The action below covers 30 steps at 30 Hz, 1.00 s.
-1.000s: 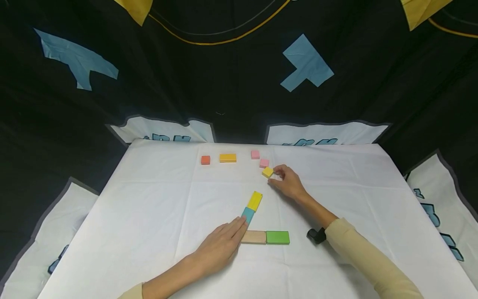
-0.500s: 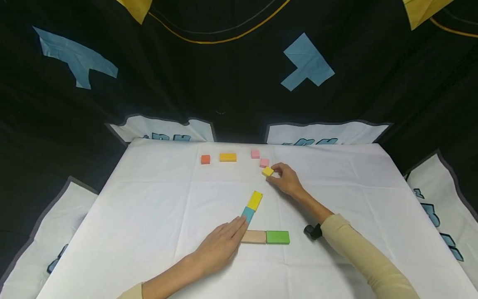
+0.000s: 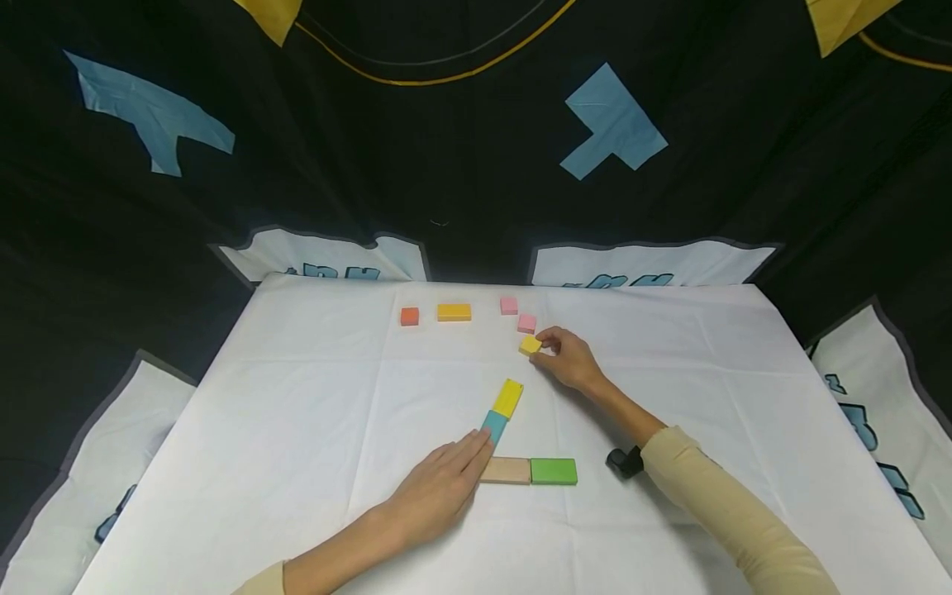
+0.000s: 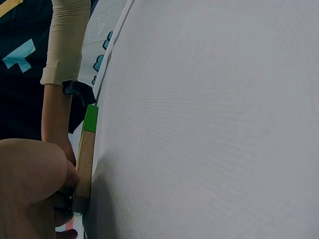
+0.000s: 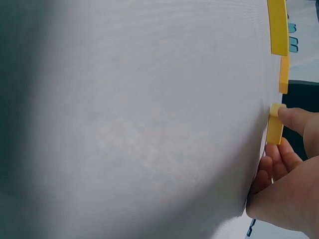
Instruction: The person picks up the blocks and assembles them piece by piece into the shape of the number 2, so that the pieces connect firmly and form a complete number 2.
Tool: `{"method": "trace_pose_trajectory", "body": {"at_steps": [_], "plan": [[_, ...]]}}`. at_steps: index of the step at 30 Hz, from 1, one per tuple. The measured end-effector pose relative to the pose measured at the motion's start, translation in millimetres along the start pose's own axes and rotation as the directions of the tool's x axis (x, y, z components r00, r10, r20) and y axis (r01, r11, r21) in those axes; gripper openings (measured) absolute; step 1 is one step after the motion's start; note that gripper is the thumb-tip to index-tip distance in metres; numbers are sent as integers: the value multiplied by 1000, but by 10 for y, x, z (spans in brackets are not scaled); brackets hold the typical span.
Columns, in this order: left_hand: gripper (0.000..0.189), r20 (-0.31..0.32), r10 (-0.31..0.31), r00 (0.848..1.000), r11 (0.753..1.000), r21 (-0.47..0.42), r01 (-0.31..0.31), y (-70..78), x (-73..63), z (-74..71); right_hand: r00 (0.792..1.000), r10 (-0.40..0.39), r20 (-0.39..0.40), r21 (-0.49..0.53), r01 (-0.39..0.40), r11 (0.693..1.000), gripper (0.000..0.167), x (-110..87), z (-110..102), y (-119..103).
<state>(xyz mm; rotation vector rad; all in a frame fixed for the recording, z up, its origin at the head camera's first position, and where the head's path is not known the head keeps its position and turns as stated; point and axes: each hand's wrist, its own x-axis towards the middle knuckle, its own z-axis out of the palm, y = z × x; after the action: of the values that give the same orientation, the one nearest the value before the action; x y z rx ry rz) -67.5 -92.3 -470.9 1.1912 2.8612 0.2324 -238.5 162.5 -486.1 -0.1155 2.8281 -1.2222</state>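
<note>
- Right hand (image 3: 568,359): thumb and fingers clamped on the small yellow block (image 3: 530,345), one on either side of it.
- Small yellow block: toward the far part of the white cloth (image 3: 297,430), just on the near side of a pink block (image 3: 526,323); cannot tell whether the two touch.
- Second pink block (image 3: 509,306): slightly farther back, to the left.
- Left hand (image 3: 431,492): fingers extended, lying close together, tips on the blue block (image 3: 495,424).
- Long yellow block (image 3: 509,398): end to end with the blue block, the pair slanting away.
- Tan block (image 3: 507,470): partly behind the left hand, end against the green block (image 3: 554,471).
- Far left: red block (image 3: 410,316), near an orange-yellow block (image 3: 454,312).
</note>
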Motion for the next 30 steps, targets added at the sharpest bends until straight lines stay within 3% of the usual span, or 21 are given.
{"method": "trace_pose_trajectory", "body": {"at_steps": [18,30], "plan": [[48,-2,-4,1000,1000,-2,4,20,5,-23,982,-85,170,-6,87,996,31,-128,-38,-78],[49,4,-16,1000,1000,-17,16,24,-5,-22,971,-118,208,-7,122,992,31,-175,-32,-112]]}}
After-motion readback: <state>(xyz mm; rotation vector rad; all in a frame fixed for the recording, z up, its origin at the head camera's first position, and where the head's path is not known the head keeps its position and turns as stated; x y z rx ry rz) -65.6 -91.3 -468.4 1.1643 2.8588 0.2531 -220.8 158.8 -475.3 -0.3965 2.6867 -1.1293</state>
